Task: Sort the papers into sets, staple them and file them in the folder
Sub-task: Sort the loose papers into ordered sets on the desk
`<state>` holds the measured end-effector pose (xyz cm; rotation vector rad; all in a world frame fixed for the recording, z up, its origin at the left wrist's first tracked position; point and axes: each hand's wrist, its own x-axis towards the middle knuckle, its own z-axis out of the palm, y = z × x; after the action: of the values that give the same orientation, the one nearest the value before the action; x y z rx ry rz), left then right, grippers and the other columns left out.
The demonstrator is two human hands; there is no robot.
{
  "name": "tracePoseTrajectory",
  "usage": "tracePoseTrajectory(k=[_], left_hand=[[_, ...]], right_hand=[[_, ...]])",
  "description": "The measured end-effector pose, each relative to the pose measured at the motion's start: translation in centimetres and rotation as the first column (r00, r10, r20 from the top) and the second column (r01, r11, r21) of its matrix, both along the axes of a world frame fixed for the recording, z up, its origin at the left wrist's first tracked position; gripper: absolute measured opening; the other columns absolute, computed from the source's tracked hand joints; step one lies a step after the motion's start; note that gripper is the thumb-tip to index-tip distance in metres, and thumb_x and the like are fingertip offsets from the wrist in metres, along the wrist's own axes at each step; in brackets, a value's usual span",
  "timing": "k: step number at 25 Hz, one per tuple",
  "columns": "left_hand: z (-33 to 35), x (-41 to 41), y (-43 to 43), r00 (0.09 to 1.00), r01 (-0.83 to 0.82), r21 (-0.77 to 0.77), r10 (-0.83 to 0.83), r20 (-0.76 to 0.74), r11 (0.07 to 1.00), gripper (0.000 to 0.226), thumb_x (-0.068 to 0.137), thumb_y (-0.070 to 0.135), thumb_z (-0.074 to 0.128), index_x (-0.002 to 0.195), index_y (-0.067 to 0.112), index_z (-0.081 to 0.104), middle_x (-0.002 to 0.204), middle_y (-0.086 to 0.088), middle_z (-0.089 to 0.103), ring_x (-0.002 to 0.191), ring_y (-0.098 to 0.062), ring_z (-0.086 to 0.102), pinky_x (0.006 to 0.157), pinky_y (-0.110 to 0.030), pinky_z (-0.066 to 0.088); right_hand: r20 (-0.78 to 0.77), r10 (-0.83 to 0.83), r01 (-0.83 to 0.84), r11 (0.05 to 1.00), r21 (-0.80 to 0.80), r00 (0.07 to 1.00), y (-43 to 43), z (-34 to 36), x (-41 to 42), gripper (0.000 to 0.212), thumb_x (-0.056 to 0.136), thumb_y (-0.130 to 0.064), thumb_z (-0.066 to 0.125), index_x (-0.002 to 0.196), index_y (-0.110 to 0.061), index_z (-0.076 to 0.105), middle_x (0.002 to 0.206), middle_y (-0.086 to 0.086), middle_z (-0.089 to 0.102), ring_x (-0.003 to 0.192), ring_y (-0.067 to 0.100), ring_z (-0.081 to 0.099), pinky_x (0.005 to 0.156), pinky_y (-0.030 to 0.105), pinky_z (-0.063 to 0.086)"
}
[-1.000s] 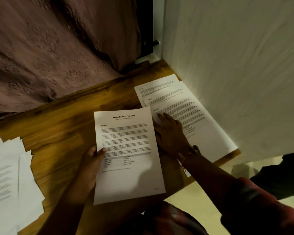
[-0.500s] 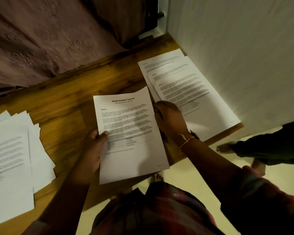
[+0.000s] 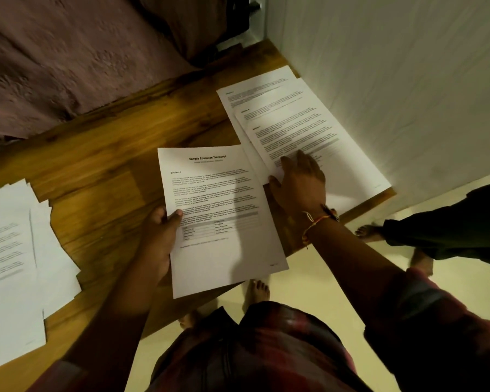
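Your left hand [image 3: 159, 239] pinches the title page [image 3: 224, 222] at its left edge, thumb curled on top of the print and fingers underneath, so the sheet is held over the near edge of the table [image 3: 96, 165] with its lower part out past the wood. Your right hand [image 3: 300, 185] lies flat with straight fingers on the fanned pages [image 3: 309, 128] just beside it, thumb at their near edge, pressing rather than gripping. Those pages lie at the table's right end, hard against the wall [image 3: 393, 80]. You look to be early in the job: sorting is under way, one set is being gathered, and nothing appears stapled. Neither a stapler nor a folder shows in view, so stapling and filing are all left to do. Count what you have: one page in the left hand, headed as a transcript with Section 1, though whether another sheet hides behind it cannot be told; three pages in the fan, each showing its own heading; and a loose pile [image 3: 12, 250] at the table's left end, well apart, its sheets overlapped too much to count. Past the table a brownish cloth [image 3: 68, 52] hangs, and another person's bare foot [image 3: 368, 232] stands on the floor to your right.
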<state>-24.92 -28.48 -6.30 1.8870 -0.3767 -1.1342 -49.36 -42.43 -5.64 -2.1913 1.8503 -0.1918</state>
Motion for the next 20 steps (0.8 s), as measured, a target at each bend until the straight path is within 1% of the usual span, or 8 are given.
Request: tracePoseTrajectory(k=[4, 7, 9, 12, 14, 17, 20], left_hand=[[-0.1, -0.1, 0.0, 1.000, 0.008, 0.008, -0.008, 0.002, 1.000, 0.024, 0.101, 0.027, 0.060, 0.125, 0.025, 0.062, 0.116, 0.000, 0.072, 0.104, -0.026, 0.069, 0.090, -0.055, 0.056], [-0.2, 0.1, 0.0, 1.000, 0.006, 0.007, -0.006, 0.000, 1.000, 0.024, 0.100, 0.029, 0.061, 0.124, 0.027, 0.063, 0.114, 0.000, 0.073, 0.103, -0.027, 0.070, 0.088, -0.055, 0.057], [-0.2, 0.1, 0.1, 1.000, -0.007, 0.002, 0.007, -0.006, 1.000, 0.023, 0.100, 0.027, 0.061, 0.123, 0.026, 0.063, 0.113, -0.001, 0.073, 0.103, -0.027, 0.071, 0.088, -0.055, 0.057], [0.0, 0.2, 0.5, 0.999, -0.023, -0.001, 0.023, -0.027, 1.000, 0.022, 0.100, 0.026, 0.060, 0.122, 0.026, 0.063, 0.114, -0.003, 0.073, 0.104, -0.028, 0.070, 0.089, -0.055, 0.057], [0.2, 0.3, 0.7, 0.999, -0.031, -0.008, 0.031, -0.035, 0.999, 0.023, 0.100, 0.025, 0.060, 0.123, 0.025, 0.063, 0.115, -0.003, 0.072, 0.104, -0.029, 0.069, 0.088, -0.053, 0.057], [0.3, 0.3, 0.6, 0.999, -0.031, -0.020, 0.031, -0.028, 0.999, 0.023, 0.100, 0.025, 0.060, 0.124, 0.024, 0.063, 0.115, -0.003, 0.072, 0.105, -0.029, 0.069, 0.090, -0.054, 0.056], [0.2, 0.2, 0.7, 1.000, -0.016, -0.024, 0.015, -0.021, 1.000, 0.020, 0.100, 0.025, 0.060, 0.120, 0.026, 0.064, 0.113, -0.002, 0.073, 0.105, -0.028, 0.069, 0.092, -0.056, 0.055]], right_hand=[[-0.045, 0.024, -0.026, 0.999, -0.039, 0.999, -0.1, -0.2, -0.1, 0.047, 0.090, -0.046, 0.061, 0.129, -0.018, 0.060, 0.140, 0.012, 0.053, 0.134, 0.036, 0.044, 0.105, 0.050, 0.045], [-0.079, 0.052, -0.058, 0.995, -0.075, 0.995, 0.0, 0.2, 0.0, 0.036, 0.094, -0.043, 0.055, 0.120, -0.020, 0.065, 0.131, 0.006, 0.058, 0.128, 0.031, 0.048, 0.098, 0.044, 0.048], [-0.070, 0.089, -0.096, 0.990, -0.108, 0.994, 0.2, 0.3, 0.0, 0.029, 0.096, -0.039, 0.053, 0.111, -0.021, 0.070, 0.123, 0.001, 0.063, 0.121, 0.027, 0.053, 0.090, 0.039, 0.052], [-0.002, 0.052, -0.052, 0.995, -0.086, 0.999, 0.1, 0.4, 0.2, 0.021, 0.095, -0.033, 0.054, 0.099, -0.021, 0.071, 0.107, -0.002, 0.067, 0.107, 0.022, 0.060, 0.078, 0.035, 0.056], [-0.008, 0.031, -0.031, 0.997, -0.064, 0.999, -0.1, 0.6, 0.3, 0.020, 0.095, -0.033, 0.054, 0.097, -0.021, 0.070, 0.099, -0.003, 0.066, 0.100, 0.021, 0.061, 0.071, 0.033, 0.057], [-0.011, 0.058, -0.059, 0.998, -0.030, 0.998, -0.2, 1.0, 0.2, 0.026, 0.095, -0.044, 0.058, 0.102, -0.022, 0.070, 0.105, -0.003, 0.065, 0.103, 0.022, 0.058, 0.075, 0.034, 0.055], [-0.014, 0.059, -0.059, 0.998, -0.017, 0.998, -0.3, 1.1, 0.3, 0.028, 0.096, -0.042, 0.057, 0.109, -0.021, 0.070, 0.112, -0.004, 0.064, 0.105, 0.023, 0.058, 0.077, 0.034, 0.054]])
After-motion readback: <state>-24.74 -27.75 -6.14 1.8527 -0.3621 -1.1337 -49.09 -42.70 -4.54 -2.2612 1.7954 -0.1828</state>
